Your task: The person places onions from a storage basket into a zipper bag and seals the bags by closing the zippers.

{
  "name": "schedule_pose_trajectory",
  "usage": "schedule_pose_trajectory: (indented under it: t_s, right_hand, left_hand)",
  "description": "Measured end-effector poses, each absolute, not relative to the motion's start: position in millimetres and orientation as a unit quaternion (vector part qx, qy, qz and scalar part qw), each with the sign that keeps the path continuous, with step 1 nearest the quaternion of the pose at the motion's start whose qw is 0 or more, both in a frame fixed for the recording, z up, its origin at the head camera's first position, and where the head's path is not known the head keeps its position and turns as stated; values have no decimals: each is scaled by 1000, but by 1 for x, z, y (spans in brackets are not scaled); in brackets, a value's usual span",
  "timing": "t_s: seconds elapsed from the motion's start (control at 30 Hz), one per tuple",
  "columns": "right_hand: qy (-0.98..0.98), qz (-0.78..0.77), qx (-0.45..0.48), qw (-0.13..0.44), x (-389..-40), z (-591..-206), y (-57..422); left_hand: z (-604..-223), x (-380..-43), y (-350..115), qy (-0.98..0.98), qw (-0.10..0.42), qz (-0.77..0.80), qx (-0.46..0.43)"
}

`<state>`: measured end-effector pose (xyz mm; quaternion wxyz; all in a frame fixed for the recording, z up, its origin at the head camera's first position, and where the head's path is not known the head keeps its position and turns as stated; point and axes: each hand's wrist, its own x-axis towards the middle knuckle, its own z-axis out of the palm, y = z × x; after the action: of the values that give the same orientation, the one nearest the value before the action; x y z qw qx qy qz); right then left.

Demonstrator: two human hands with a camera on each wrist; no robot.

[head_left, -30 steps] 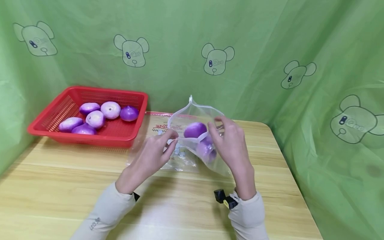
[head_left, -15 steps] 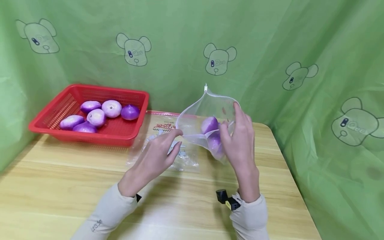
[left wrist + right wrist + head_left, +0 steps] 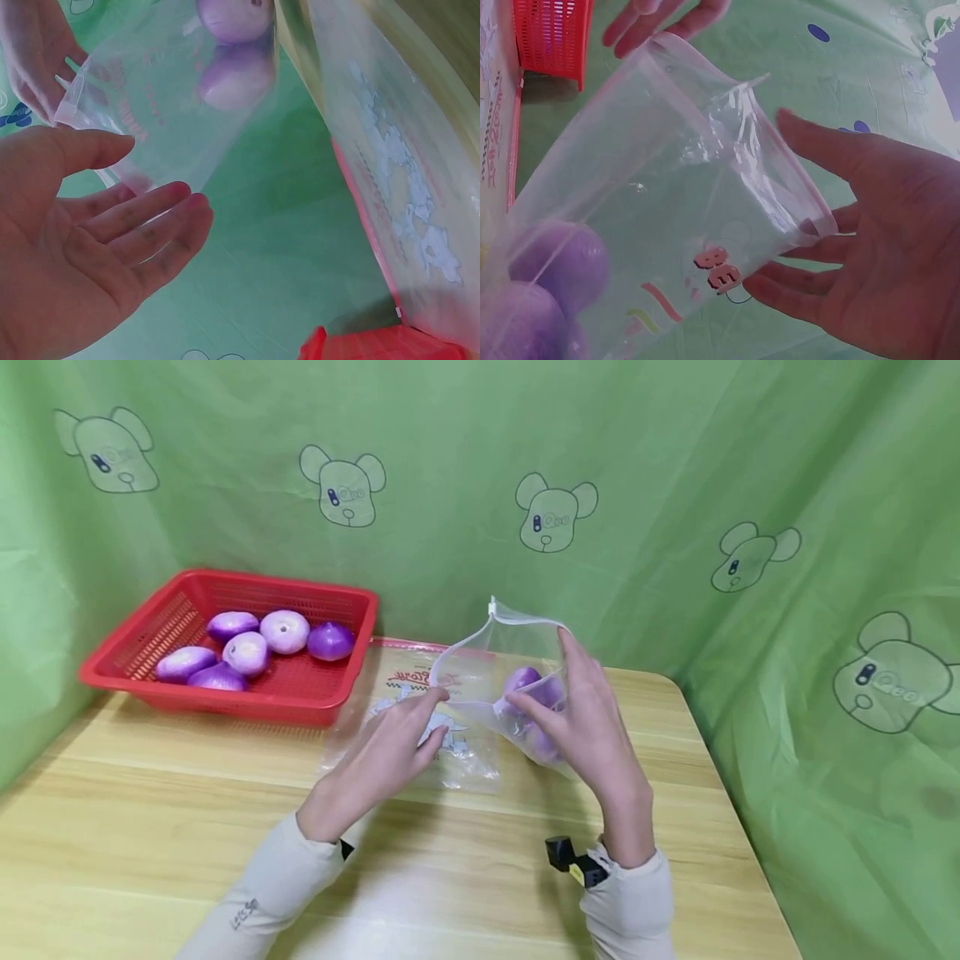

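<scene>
A clear zip bag (image 3: 480, 681) with a white slider at its top stands with its mouth spread wide. Red onions (image 3: 559, 262) lie in its bottom, seen through the plastic. My left hand (image 3: 382, 752) touches the left end of the bag's rim with its fingertips, its thumb held apart; in the left wrist view that hand (image 3: 105, 232) has its fingers loosely extended. My right hand (image 3: 592, 718) spreads the right end of the mouth, with straight index finger at the far rim and thumb at the near rim. In the right wrist view the thumb (image 3: 817, 142) stands off the plastic.
A red plastic basket (image 3: 225, 706) at the back left holds several red onions (image 3: 285, 631). Beneath the left hand lies a flat, printed clear bag (image 3: 408, 660) with a pink zip edge. A green curtain (image 3: 442, 460) surrounds the wooden table (image 3: 450, 877).
The bag first rose and swung right, then dropped back a little left, its mouth staying spread. The right thumb has moved along the near rim toward the left.
</scene>
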<state>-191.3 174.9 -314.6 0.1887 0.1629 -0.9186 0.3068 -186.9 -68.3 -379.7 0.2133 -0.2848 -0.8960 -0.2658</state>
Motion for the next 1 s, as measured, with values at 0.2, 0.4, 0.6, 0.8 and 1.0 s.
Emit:
schedule_pose_trajectory:
  t_s: [0.2,0.4,0.6,0.8,1.0]
  right_hand:
    - [-917,306,171,192,-194,-318,175]
    - [-918,303,165,194,-196,-322,176]
    - [-920,303,161,192,-197,-324,178]
    - [-925,290,157,190,-199,-325,178]
    - [-925,291,159,188,-202,-325,177]
  left_hand:
    - [-380,-189,-75,-900,209,-256,-283]
    - [-374,-189,-85,-908,201,-256,-264]
    - [-372,-195,-106,-906,212,-279,-237]
    - [-381,-204,-124,-910,230,-256,-232]
    - [-387,-214,-145,-906,259,-250,-223]
